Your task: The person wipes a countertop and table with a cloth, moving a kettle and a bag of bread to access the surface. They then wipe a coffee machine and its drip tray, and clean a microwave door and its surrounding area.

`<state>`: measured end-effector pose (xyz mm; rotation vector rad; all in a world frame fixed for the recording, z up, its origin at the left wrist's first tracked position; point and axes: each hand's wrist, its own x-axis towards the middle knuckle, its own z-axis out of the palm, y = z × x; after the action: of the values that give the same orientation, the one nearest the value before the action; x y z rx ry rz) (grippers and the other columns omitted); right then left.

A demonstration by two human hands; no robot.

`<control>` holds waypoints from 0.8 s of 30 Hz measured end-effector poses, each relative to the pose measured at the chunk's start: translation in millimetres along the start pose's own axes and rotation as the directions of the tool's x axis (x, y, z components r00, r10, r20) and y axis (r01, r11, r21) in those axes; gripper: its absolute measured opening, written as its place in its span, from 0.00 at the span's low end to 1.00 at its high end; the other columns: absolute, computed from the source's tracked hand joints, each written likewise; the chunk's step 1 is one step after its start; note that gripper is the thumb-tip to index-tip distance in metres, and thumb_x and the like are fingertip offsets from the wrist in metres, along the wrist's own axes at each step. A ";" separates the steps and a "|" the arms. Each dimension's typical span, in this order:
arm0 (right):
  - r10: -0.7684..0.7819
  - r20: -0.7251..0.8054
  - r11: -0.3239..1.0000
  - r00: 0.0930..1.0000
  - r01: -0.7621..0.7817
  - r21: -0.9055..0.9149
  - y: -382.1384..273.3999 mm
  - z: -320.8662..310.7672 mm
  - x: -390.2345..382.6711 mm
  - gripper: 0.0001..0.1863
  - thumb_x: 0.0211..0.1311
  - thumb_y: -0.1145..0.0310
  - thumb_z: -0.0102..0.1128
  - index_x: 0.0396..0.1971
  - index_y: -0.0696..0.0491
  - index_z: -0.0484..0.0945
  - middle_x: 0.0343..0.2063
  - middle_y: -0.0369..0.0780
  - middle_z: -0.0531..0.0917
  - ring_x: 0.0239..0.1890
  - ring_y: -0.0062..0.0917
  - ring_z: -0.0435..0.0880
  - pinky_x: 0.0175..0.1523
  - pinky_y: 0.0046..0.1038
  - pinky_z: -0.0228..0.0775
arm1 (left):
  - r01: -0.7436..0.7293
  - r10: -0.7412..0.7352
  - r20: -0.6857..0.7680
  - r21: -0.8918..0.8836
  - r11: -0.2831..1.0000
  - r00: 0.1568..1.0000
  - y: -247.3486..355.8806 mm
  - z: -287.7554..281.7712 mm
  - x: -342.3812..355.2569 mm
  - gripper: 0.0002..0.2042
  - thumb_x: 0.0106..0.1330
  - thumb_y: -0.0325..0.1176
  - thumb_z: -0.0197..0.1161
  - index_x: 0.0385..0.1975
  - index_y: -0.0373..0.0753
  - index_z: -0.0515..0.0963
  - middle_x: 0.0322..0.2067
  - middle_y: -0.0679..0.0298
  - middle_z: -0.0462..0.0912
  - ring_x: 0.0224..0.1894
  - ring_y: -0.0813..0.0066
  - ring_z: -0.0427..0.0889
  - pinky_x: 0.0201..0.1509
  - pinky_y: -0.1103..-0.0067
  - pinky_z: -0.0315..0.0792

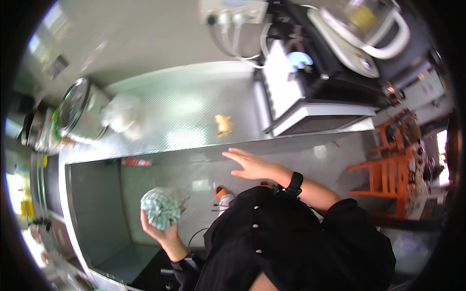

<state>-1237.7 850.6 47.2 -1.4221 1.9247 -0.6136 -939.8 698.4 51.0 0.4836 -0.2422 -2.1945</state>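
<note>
My left hand (167, 236) is wrapped around a rounded, green-and-white checked bundle (160, 208) that looks like cloth. It is held out over the floor, inside the corner of the counter. Whether anything is inside the bundle I cannot tell. My right hand (250, 165) is empty, its fingers stretched apart, just short of the counter's front edge. Beyond those fingers, a knobbly tan piece that looks like ginger root (224, 125) lies on the textured metal counter (189, 104).
A large glass-lidded pot (80, 111) and a white plastic bag (122, 115) occupy the counter's left end. On the right stand a black oven-like appliance (330, 92) and a glass kettle on its base (361, 29). Cables run from a power strip (233, 10). Orange chairs (383, 179) are at far right.
</note>
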 end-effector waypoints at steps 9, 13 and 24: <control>-0.068 -0.060 0.992 0.996 0.074 0.105 71.0 -121.0 -150.0 0.25 0.59 0.69 0.57 0.58 0.53 0.66 0.53 0.44 0.74 0.55 0.33 0.73 0.58 0.31 0.65 | 0.044 -0.015 0.299 -0.089 0.995 0.954 -96.8 13.9 -28.0 0.29 0.65 0.50 0.48 0.61 0.36 0.61 0.61 0.51 0.63 0.64 0.50 0.60 0.65 0.51 0.53; -0.069 -0.170 0.993 0.983 0.085 0.086 120.0 -169.2 -232.7 0.23 0.59 0.74 0.56 0.56 0.54 0.69 0.51 0.41 0.76 0.51 0.27 0.76 0.54 0.28 0.68 | -0.005 0.088 0.401 -0.204 0.979 0.912 -194.4 8.0 -62.2 0.31 0.63 0.51 0.48 0.63 0.39 0.58 0.63 0.52 0.59 0.65 0.51 0.58 0.66 0.52 0.52; -0.122 0.223 0.906 0.967 0.017 0.423 142.3 -222.8 -303.1 0.36 0.55 0.64 0.63 0.62 0.59 0.59 0.61 0.46 0.64 0.63 0.33 0.65 0.65 0.34 0.56 | -0.101 -0.030 0.478 0.245 0.964 0.878 -413.0 91.5 -154.1 0.31 0.55 0.32 0.65 0.59 0.31 0.62 0.59 0.53 0.65 0.60 0.60 0.67 0.63 0.71 0.59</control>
<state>-1435.9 1179.4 166.7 -1.2271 1.4459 -0.7906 -1185.9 1075.0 35.0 0.0613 -0.8142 -2.2251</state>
